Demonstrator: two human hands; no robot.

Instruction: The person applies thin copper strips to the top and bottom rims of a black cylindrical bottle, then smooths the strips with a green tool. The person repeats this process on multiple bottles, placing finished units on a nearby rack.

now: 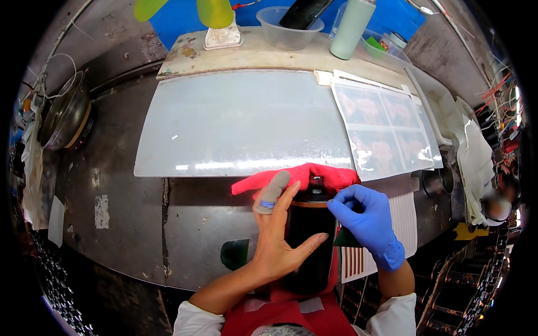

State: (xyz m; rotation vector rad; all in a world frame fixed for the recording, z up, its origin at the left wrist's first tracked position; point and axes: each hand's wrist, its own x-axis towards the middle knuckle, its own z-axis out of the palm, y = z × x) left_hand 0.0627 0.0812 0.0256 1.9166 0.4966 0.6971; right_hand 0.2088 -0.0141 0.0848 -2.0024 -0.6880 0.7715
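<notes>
A black cylindrical bottle (310, 241) with a narrow neck and a thin copper-coloured line round its shoulder stands upright close to my body. My left hand (276, 243) is bare, with a grey finger cover (273, 189) and blue band on one finger. Its fingers stretch out along the bottle's left side, thumb across the front. In a blue glove, my right hand (367, 215) pinches at the bottle's right shoulder; what its fingertips hold is too small to make out. A dark green piece (346, 239) shows below the glove, perhaps held. Behind the neck lies a red cloth (330, 176).
A pale board (246, 123) covers the bench's middle, with printed transparent sheets (386, 123) at its right. Another dark green piece (234, 253) lies left of my hand. Farther back are a plastic bowl (272, 33), a mint bottle (352, 31) and a small fan (223, 36).
</notes>
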